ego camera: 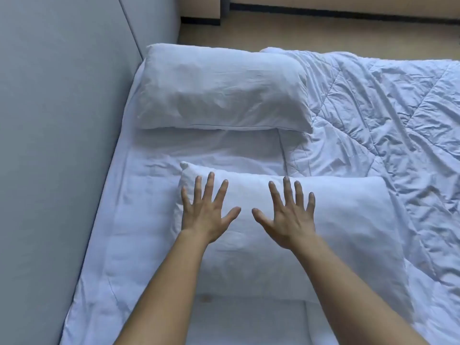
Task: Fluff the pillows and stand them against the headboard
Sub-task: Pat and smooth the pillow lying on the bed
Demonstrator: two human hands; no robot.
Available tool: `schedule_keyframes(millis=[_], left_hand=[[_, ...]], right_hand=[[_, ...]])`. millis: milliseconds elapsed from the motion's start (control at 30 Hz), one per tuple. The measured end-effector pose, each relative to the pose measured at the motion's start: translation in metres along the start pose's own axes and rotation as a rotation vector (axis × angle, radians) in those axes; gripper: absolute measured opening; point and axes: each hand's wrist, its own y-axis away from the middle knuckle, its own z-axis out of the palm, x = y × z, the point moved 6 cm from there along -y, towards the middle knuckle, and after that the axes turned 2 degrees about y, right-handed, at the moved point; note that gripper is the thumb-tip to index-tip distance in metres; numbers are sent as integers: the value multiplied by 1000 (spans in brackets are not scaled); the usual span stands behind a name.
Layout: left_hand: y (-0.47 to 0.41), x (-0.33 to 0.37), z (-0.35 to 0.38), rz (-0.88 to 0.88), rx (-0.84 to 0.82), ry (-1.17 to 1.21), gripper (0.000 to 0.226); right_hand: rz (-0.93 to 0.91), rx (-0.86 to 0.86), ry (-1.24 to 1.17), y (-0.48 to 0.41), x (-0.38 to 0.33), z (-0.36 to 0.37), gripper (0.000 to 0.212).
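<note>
Head view shows the near pillow [311, 220] lying flat on the bed [149, 245], long axis running away from the headboard [49, 120]. Left hand [204, 215] and right hand [288, 220] spread over it, each grip released. Left is nearer the headboard; the far pillow [224, 88] also lies flat.

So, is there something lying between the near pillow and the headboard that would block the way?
Nothing visible does. Between the near pillow and the headboard lies only bare, wrinkled sheet. The far pillow lies further along the bed, not in the path. Both hands are spread open over the near pillow.
</note>
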Motion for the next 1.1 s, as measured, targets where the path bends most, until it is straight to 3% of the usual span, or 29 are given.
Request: schedule_keyframes(millis=[133, 533, 867, 1000, 1033, 1100], left_hand=[[-40, -14, 62, -25, -19, 34, 76], [-112, -42, 191, -4, 264, -11, 68], [-105, -32, 158, -5, 217, 4, 68], [-132, -12, 132, 282, 206, -103, 70], [-143, -17, 133, 308, 168, -161, 71], [-164, -47, 138, 200, 94, -194, 73]], right_hand=[[4, 39, -26, -41, -15, 61, 82], [55, 126, 17, -127, -16, 208, 77], [81, 154, -52, -117, -29, 165, 68], [-116, 229, -202, -125, -73, 134, 61], [-155, 209, -176, -130, -80, 135, 63], [-210, 160, -49, -140, -79, 145, 68]])
